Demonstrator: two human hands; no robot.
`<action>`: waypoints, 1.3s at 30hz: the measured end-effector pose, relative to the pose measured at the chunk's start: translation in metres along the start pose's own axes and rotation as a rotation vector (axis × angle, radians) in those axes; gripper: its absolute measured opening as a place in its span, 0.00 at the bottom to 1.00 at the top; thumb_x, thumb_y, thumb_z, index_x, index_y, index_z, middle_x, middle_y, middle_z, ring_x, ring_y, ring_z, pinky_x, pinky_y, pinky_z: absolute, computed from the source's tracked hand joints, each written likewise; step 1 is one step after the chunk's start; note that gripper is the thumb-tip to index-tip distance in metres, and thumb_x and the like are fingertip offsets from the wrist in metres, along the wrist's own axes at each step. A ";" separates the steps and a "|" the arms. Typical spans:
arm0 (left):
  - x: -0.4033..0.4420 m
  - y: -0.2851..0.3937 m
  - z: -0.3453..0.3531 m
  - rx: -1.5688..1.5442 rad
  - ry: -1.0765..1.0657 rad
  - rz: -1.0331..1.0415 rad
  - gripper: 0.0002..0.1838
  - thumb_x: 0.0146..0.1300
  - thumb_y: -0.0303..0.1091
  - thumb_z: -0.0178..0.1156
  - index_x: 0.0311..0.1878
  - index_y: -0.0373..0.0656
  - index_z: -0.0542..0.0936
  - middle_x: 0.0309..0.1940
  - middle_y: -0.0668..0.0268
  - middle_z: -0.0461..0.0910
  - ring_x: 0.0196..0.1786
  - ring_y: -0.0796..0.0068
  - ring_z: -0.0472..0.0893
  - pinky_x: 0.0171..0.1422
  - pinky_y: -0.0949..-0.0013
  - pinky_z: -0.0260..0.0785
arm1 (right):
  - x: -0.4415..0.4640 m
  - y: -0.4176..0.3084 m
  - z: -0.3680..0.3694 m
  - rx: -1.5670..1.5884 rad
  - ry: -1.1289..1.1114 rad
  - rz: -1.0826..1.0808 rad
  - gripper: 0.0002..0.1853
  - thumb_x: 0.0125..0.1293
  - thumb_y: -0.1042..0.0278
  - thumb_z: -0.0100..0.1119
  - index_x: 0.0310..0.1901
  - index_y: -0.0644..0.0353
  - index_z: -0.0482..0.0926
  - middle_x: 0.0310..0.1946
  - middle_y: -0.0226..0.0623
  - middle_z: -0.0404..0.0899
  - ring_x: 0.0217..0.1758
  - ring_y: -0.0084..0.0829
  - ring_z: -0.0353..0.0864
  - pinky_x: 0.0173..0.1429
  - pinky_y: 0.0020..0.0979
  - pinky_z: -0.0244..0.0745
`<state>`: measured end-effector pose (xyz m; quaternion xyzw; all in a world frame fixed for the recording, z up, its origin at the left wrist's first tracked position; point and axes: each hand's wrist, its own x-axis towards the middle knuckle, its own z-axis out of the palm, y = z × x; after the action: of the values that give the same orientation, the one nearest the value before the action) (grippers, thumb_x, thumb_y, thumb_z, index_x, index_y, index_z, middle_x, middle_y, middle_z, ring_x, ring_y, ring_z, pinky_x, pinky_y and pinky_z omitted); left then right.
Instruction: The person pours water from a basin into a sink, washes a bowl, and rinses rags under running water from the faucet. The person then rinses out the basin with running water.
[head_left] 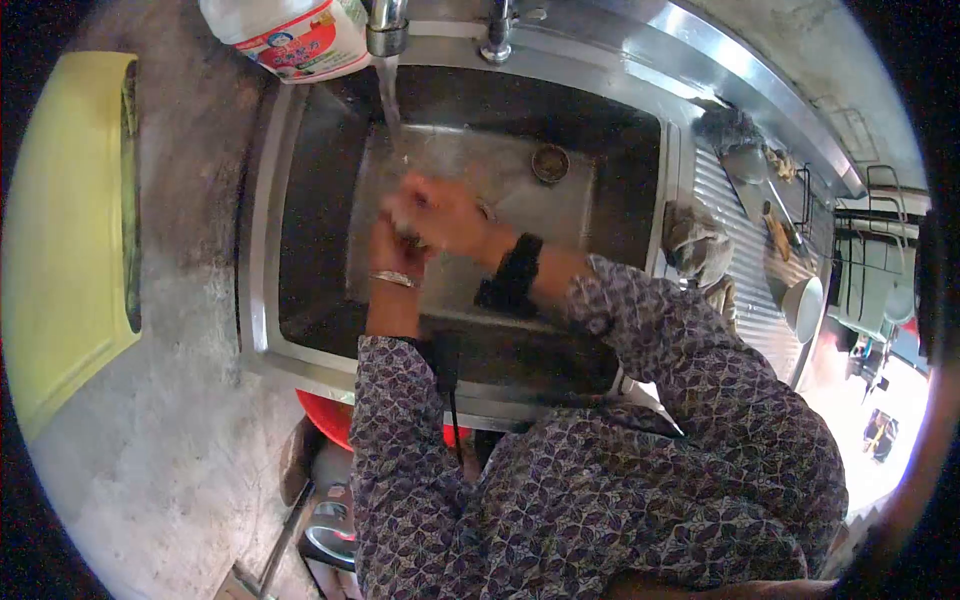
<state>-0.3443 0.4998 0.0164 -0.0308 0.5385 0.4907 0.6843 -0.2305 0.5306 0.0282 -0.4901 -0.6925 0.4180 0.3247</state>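
Both hands meet over the left part of a metal sink (620,150), just below a stream of running water (389,92) from the tap (388,38). My right hand (445,212) lies across my left hand (388,240) and touches it. Motion smears the fingers of both, so I cannot make out whether anything is between them. A bracelet (395,278) circles my left wrist, and a black band (520,265) is on my right wrist. Wet metal shows on the sink floor around the hands, with a round drain (550,163) at the back right.
A white bottle with a red label (295,40) stands at the sink's back left corner. Right of the sink, a ridged drainboard (740,255) holds a knife, a crumpled bag (697,243) and a white bowl (803,308). Below the front left edge is a red basin (325,415).
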 end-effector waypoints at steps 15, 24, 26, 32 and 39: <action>0.001 -0.004 0.019 -0.063 0.053 0.137 0.18 0.64 0.44 0.42 0.45 0.42 0.73 0.42 0.63 0.75 0.47 0.65 0.74 0.51 0.60 0.67 | -0.002 -0.024 -0.019 0.151 0.016 -0.008 0.14 0.62 0.57 0.47 0.35 0.62 0.70 0.27 0.50 0.76 0.30 0.50 0.77 0.36 0.42 0.72; -0.011 0.001 0.030 0.215 0.203 0.208 0.15 0.63 0.41 0.45 0.48 0.44 0.71 0.44 0.65 0.74 0.49 0.67 0.73 0.46 0.61 0.69 | 0.053 0.067 -0.027 -0.385 0.200 -0.104 0.13 0.61 0.61 0.48 0.26 0.62 0.71 0.25 0.49 0.74 0.30 0.48 0.76 0.32 0.42 0.70; 0.006 0.005 0.009 0.117 0.142 0.128 0.17 0.62 0.43 0.47 0.49 0.44 0.72 0.45 0.64 0.75 0.48 0.64 0.74 0.49 0.59 0.69 | 0.063 0.065 -0.014 0.098 0.161 -0.138 0.12 0.60 0.61 0.49 0.28 0.62 0.72 0.23 0.48 0.73 0.29 0.46 0.75 0.32 0.41 0.69; 0.045 -0.002 -0.005 -0.141 -0.330 0.209 0.18 0.62 0.45 0.48 0.51 0.46 0.70 0.46 0.65 0.73 0.50 0.66 0.72 0.51 0.57 0.67 | 0.024 -0.027 -0.008 0.312 -0.001 -0.368 0.14 0.60 0.54 0.50 0.29 0.57 0.73 0.25 0.43 0.75 0.27 0.41 0.76 0.31 0.39 0.69; -0.031 -0.007 0.034 0.156 0.052 0.222 0.19 0.61 0.45 0.49 0.51 0.46 0.71 0.49 0.65 0.73 0.50 0.63 0.73 0.51 0.54 0.66 | 0.050 0.032 -0.050 -0.220 0.064 -0.009 0.13 0.59 0.59 0.46 0.34 0.60 0.75 0.32 0.48 0.77 0.28 0.48 0.76 0.33 0.43 0.73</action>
<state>-0.3136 0.4956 0.0512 0.0697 0.5925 0.5192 0.6120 -0.1900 0.5965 0.0232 -0.5327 -0.7258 0.3223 0.2926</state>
